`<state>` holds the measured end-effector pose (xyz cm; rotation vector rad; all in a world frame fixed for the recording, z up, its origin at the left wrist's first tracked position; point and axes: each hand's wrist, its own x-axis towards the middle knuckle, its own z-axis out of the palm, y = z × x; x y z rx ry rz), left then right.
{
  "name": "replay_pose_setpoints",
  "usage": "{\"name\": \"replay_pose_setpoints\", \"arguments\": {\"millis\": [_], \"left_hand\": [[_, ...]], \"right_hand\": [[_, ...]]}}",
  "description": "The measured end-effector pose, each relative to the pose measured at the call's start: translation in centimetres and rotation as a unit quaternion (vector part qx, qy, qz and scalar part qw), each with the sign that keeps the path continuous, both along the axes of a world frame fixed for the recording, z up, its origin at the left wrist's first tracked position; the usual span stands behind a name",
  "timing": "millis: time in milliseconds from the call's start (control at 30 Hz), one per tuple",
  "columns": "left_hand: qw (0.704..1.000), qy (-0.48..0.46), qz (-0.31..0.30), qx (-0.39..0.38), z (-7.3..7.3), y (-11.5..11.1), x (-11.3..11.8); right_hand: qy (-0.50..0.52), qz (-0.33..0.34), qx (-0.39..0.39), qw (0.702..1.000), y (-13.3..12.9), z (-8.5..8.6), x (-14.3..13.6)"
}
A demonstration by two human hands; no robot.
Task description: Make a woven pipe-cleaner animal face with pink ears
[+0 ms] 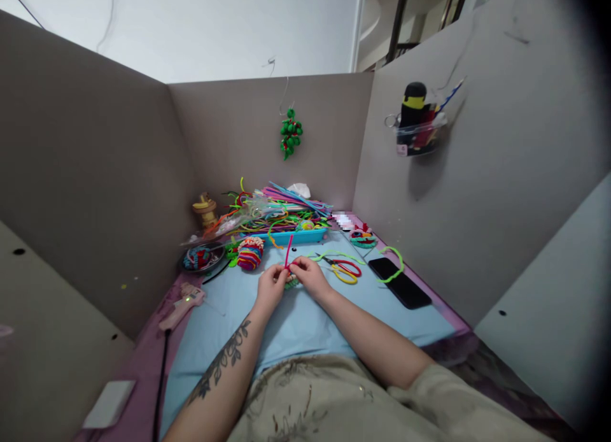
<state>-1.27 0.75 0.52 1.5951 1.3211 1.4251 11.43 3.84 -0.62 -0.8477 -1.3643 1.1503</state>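
A pink pipe cleaner [289, 249] stands up between my hands, over the middle of the blue cloth. My left hand [271, 285] is closed in a pinch at its lower end. From the other side, my right hand [310, 276] pinches close to the same spot. Below the fingertips shows a small piece with green and pale parts [291, 281], mostly covered by my hands. Just right of my right hand lie scissors [347, 271] with red and yellow handles. A striped multicoloured pipe-cleaner ball [251, 253] sits beyond my left hand.
A blue tray [305, 236] heaped with pipe cleaners [286, 206] stands at the back. On the left lies a pink glue gun [184, 306] with its cord. A black phone [400, 283] lies to the right, a green pipe cleaner [397, 256] across it. Grey partitions surround the table.
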Motion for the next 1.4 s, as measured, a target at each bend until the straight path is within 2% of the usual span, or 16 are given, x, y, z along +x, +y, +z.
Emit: {"name": "replay_pose_setpoints", "arguments": {"millis": [100, 233, 333, 533, 700, 833, 900, 1033, 1133, 1267, 1400], "left_hand": [[0.999, -0.036, -0.012, -0.009, -0.4, 0.3, -0.1], [0.991, -0.128, -0.032, -0.022, -0.7, 0.5, -0.2], [0.987, -0.151, -0.040, -0.024, -0.7, 0.5, 0.0], [0.995, -0.087, -0.039, -0.024, -0.7, 0.3, 0.3], [0.999, -0.022, 0.035, 0.025, -0.3, 0.1, 0.0], [0.996, 0.027, 0.040, 0.074, -0.2, 0.1, -0.5], [0.996, 0.026, 0.040, 0.076, -0.3, 0.2, -0.7], [0.998, -0.057, 0.038, 0.013, -0.3, 0.4, -0.7], [0.994, -0.102, 0.037, -0.019, -0.2, 0.4, -0.6], [0.993, -0.109, 0.035, -0.015, -0.2, 0.4, -0.6], [0.994, -0.101, 0.027, -0.007, -0.4, 0.4, -0.7]], "right_hand": [[0.025, 0.023, -0.023, 0.999, 0.2, -0.2, -0.1], [0.073, 0.071, -0.036, 0.994, -0.1, -0.1, -0.6], [0.101, 0.072, -0.047, 0.991, -0.4, 0.0, -1.0], [0.101, 0.037, -0.053, 0.993, 0.2, -0.6, -0.8], [-0.012, -0.019, 0.036, 0.999, 0.8, -1.0, -0.2], [-0.067, 0.004, 0.059, 0.996, 0.8, -1.2, -0.2], [-0.049, 0.021, 0.040, 0.998, 0.7, -1.2, -0.4], [0.024, 0.069, -0.028, 0.997, 0.5, -1.0, -0.6], [0.057, 0.076, -0.081, 0.992, 0.3, -0.7, -0.5], [0.093, 0.074, -0.132, 0.984, 0.3, -0.6, -0.4], [0.080, 0.073, -0.130, 0.986, 0.3, -0.7, -0.5]]}}
